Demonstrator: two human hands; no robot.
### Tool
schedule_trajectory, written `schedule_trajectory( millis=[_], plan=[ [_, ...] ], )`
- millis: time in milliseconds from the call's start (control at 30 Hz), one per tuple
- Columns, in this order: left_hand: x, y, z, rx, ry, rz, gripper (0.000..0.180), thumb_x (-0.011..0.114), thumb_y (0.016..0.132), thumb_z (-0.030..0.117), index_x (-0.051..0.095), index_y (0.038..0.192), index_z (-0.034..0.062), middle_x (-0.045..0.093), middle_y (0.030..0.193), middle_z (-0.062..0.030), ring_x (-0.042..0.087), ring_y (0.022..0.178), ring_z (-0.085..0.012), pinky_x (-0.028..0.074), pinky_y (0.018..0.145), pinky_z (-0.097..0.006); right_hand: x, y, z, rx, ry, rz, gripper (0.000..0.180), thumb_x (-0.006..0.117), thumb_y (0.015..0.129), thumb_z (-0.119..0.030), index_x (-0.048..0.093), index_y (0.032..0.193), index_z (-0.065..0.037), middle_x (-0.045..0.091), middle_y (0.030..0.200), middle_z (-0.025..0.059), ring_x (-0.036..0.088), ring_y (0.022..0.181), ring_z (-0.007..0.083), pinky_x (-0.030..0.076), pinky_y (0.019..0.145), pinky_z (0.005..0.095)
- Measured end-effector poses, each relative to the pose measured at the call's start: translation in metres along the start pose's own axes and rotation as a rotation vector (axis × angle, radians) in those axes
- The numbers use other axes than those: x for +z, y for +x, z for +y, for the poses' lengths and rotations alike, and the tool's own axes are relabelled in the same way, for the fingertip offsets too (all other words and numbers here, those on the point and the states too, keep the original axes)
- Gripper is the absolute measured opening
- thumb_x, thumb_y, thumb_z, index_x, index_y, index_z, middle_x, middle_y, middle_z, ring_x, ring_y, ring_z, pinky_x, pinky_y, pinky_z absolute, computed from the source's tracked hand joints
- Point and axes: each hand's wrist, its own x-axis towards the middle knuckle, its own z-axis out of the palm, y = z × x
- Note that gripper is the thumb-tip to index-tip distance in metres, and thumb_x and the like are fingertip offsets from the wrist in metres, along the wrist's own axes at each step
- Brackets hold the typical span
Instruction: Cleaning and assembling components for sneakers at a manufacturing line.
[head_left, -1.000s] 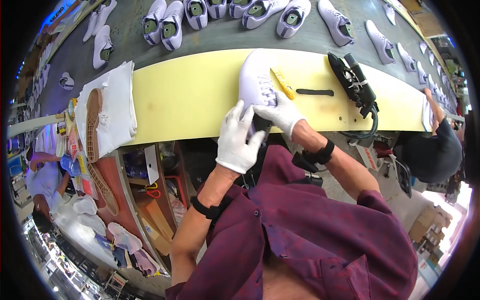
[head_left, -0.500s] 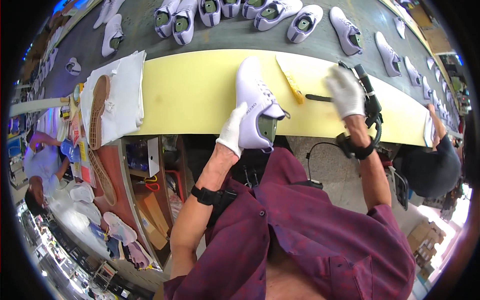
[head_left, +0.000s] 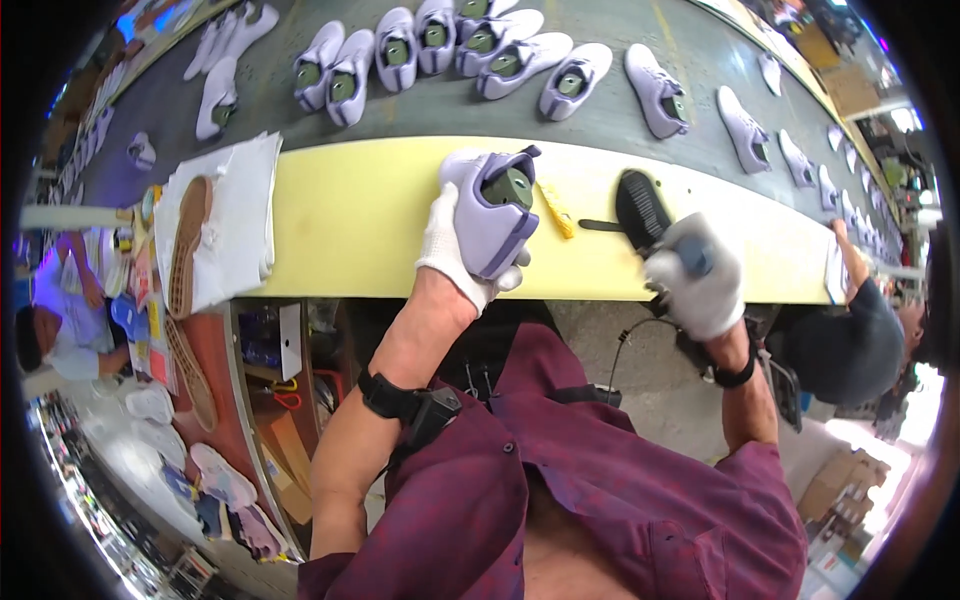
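A lavender sneaker (head_left: 483,225) with a green shoe last (head_left: 507,188) inside it is tilted over the near edge of the yellow worktop, its heel toward me. My left hand (head_left: 455,250), in a white glove, grips the shoe from the left and underneath. To the right, my right hand (head_left: 700,280), also gloved and blurred by motion, is closed around a black handheld tool (head_left: 643,208) with a ribbed, rounded end. A grey-blue round part (head_left: 697,256) shows among its fingers; I cannot tell exactly what it is.
A yellow packet (head_left: 558,212) and a dark strip (head_left: 600,225) lie on the yellow worktop (head_left: 350,220). White paper sheets (head_left: 235,215) and a brown sole (head_left: 190,245) are on the left. Beyond runs a dark conveyor (head_left: 300,120) with several lavender sneakers. A co-worker (head_left: 840,340) is at right.
My left hand has turned the sneaker so its heel opening tips up toward me. My right hand, open over the black tool before, has closed on it and drawn it nearer.
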Motion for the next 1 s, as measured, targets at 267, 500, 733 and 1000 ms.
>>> schedule_trajectory(
  millis=[267, 500, 733, 1000],
  plan=[
    [0.014, 0.013, -0.012, -0.001, 0.075, 0.095, 0.064, 0.023, 0.109, 0.066, 0.062, 0.127, 0.0175, 0.072, 0.104, -0.0083, 0.067, 0.078, -0.0284, 0.049, 0.056, -0.043, 0.043, 0.019, -0.045, -0.168, -0.108, 0.002, 0.037, 0.094, 0.08, -0.018, 0.061, 0.09, -0.004, 0.057, 0.063, 0.008, 0.055, 0.054, 0.0182, 0.048, 0.054, 0.0339],
    [0.011, 0.004, -0.019, -0.007, -0.03, 0.086, 0.069, 0.023, 0.108, 0.067, 0.064, 0.121, 0.0134, 0.072, 0.1, -0.0086, 0.066, 0.071, -0.0283, 0.048, 0.052, -0.044, 0.03, 0.009, -0.068, -0.365, -0.057, -0.126, 0.04, 0.096, 0.074, -0.015, 0.06, 0.088, -0.004, 0.06, 0.063, 0.0092, 0.063, 0.053, 0.0286, 0.05, 0.053, 0.0372],
    [-0.054, 0.015, -0.018, 0.054, -0.303, -0.273, 0.066, 0.039, 0.103, 0.07, 0.064, 0.118, 0.0102, 0.073, 0.099, -0.0159, 0.072, 0.068, -0.0305, 0.043, 0.033, -0.035, 0.056, 0.026, -0.022, -0.093, -0.156, -0.016, 0.039, 0.093, 0.081, -0.019, 0.059, 0.094, -0.004, 0.061, 0.067, 0.0097, 0.06, 0.056, 0.0179, 0.05, 0.054, 0.0354],
    [-0.055, -0.022, -0.04, -0.203, -0.43, 0.294, 0.074, 0.048, 0.099, 0.068, 0.059, 0.131, 0.0026, 0.071, 0.102, -0.0207, 0.066, 0.064, -0.0297, 0.049, 0.044, -0.036, 0.061, 0.032, 0.0, 0.282, -0.102, -0.203, 0.037, 0.085, 0.089, -0.023, 0.059, 0.097, 0.002, 0.065, 0.074, 0.0168, 0.065, 0.061, 0.0245, 0.052, 0.059, 0.0386]
  ],
)
